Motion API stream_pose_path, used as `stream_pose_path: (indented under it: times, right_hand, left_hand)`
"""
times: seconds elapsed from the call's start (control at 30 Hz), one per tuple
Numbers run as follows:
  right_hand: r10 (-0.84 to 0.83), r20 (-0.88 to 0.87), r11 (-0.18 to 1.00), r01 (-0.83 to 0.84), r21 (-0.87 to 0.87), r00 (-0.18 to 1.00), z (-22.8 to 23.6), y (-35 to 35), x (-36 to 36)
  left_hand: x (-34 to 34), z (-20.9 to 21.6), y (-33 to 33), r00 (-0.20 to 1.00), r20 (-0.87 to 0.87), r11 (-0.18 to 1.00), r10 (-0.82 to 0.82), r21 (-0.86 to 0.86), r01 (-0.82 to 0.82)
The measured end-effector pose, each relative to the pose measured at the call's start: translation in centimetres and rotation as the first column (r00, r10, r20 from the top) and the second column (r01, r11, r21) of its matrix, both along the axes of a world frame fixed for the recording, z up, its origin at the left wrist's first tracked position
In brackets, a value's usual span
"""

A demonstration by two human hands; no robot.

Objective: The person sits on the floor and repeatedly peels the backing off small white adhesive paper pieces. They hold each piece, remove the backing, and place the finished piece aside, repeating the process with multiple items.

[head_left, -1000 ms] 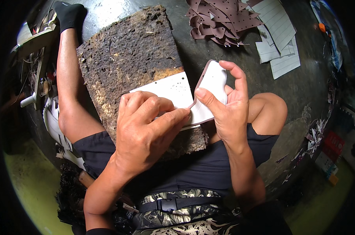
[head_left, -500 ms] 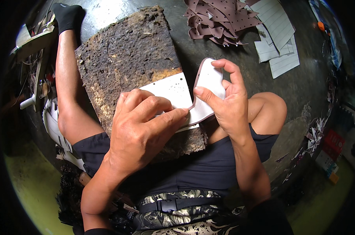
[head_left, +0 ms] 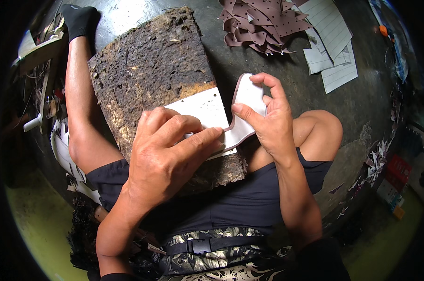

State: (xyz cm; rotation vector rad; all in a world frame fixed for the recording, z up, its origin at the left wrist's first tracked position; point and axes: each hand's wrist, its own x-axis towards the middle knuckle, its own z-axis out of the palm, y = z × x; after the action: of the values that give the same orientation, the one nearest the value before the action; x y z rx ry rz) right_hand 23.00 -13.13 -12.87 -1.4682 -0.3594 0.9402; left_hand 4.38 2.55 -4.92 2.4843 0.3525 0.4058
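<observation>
A curved white piece with a brown edge [head_left: 250,93], like a cut shoe part, is held up on its right end by my right hand [head_left: 269,117], thumb on its face and fingers behind. My left hand [head_left: 167,150] presses the piece's other end down, fingertips on its inner curve; the palm hides that end. Under it lies a white sheet with small dark holes [head_left: 209,105]. The sheet rests on a rough, dark, crusted board [head_left: 148,61] across my lap.
A heap of brown perforated pieces [head_left: 263,23] lies on the dark floor beyond the board. Lined paper sheets [head_left: 336,70] are to its right. Wooden and metal odds and ends [head_left: 38,56] stand at far left; scraps [head_left: 376,161] lie at right.
The raised end of the white piece has tipped slightly down and bends a little more in my right hand. My left hand stays almost in place, still pressing.
</observation>
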Motion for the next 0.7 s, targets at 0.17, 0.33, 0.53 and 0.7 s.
stream_pose_path:
  times: [0.17,0.33,0.53,0.7]
  right_hand:
    - [0.015,0.022,1.000,-0.015,-0.026,1.000,-0.4,-0.2,0.2]
    - [0.033,0.025,0.997,-0.031,-0.067,0.999,-0.8,-0.5,0.5]
    - [0.003,0.062,0.996,0.002,-0.087,0.998,-1.4,-0.6,0.4]
    - [0.014,0.094,0.993,-0.003,-0.118,0.996,-1.5,-0.7,0.6]
  left_hand:
    - [0.0,-0.1,0.0,1.000,0.002,1.000,0.004,-0.001,-0.004]
    - [0.1,-0.2,0.0,1.000,0.009,1.000,0.005,0.023,-0.005]
    - [0.1,-0.4,-0.1,1.000,0.017,0.999,0.011,0.035,-0.012]
    - [0.1,-0.5,-0.1,1.000,0.027,0.999,0.013,0.042,-0.014]
